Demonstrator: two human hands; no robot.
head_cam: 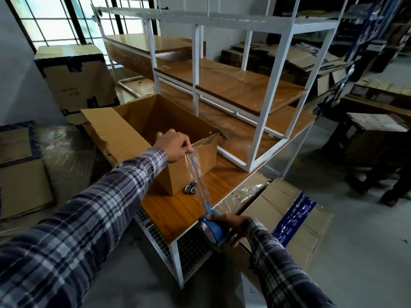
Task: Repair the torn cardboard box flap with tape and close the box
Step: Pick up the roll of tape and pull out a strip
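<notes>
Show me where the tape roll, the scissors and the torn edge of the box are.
tape roll point(214, 230): head view, on the blue outer side of the roll.
scissors point(189, 189): head view, on the dark handle loops beside the box.
torn edge of the box point(205, 140): head view, on the ragged corrugated rim.

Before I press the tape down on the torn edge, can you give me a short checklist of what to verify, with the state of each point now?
1. Tape end held: ok, the left hand pinches the tape strip.
2. Tape roll held: ok, in the right hand.
3. Strip flat: not ok, it looks twisted and creased.
4. Strip end at the torn edge: ok, it is beside it.
5. Scissors within reach: ok, on the table by the box.
6. Strip stuck down: cannot tell.
</notes>
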